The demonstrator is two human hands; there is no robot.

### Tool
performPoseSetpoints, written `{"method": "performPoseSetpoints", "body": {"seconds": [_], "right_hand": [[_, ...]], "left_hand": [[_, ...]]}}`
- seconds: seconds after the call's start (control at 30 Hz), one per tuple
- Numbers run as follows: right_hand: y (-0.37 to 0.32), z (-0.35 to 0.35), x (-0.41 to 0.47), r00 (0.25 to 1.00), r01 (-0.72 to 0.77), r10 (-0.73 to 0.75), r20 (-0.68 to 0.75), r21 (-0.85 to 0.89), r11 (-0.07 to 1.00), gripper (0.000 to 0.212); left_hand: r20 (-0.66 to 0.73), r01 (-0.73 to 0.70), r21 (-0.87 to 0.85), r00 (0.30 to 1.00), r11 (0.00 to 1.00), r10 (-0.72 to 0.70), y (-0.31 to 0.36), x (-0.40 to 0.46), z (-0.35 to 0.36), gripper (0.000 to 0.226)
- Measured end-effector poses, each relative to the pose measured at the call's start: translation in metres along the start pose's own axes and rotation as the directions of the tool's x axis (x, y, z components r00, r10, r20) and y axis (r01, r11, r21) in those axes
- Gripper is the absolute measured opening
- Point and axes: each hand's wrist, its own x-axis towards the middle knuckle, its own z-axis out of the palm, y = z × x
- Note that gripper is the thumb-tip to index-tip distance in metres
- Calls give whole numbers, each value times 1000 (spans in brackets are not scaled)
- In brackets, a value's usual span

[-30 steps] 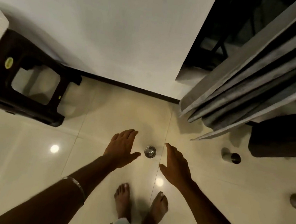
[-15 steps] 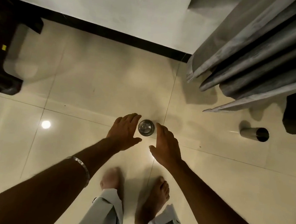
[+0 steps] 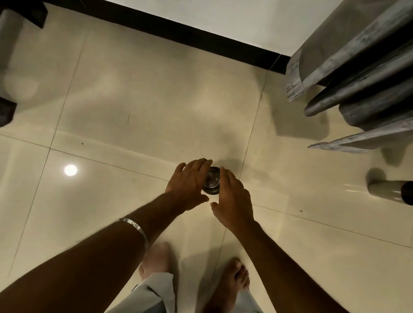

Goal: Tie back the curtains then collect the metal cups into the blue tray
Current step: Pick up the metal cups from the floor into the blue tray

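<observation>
1. since a moment ago both hands have closed in on the upright cup (image 3: 212,181) on the floor (image 3: 134,104).
2. left hand (image 3: 189,183) and right hand (image 3: 232,200) flank it, fingers straight, grip not yet closed.
3. a second cup (image 3: 396,191) lies well right of it; pickup looks imminent.

**Almost nothing legible**

The only marking sits on the metal bangle (image 3: 135,227) worn on the forearm behind the left hand (image 3: 189,183) — a small dark stamp on its band, too blurred to make out as letters. No readable text, label, brand or number shows anywhere else around the hands.
</observation>
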Motion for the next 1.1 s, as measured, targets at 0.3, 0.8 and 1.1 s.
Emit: {"method": "performPoseSetpoints", "body": {"seconds": [0.3,0.8,1.1], "right_hand": [[11,14,19,999,26,-27,-37,-31,999,90],[12,28,26,994,25,-32,-107,-66,998,84],[8,13,18,982,41,-51,-184,-56,998,76]], "left_hand": [[-74,-28,-50,997,998,24,-4,10,22,87],[-104,-79,10,991,997,80,-7,12,26,83],[-106,-77,67,991,995,84,1,6,8,78]]}}
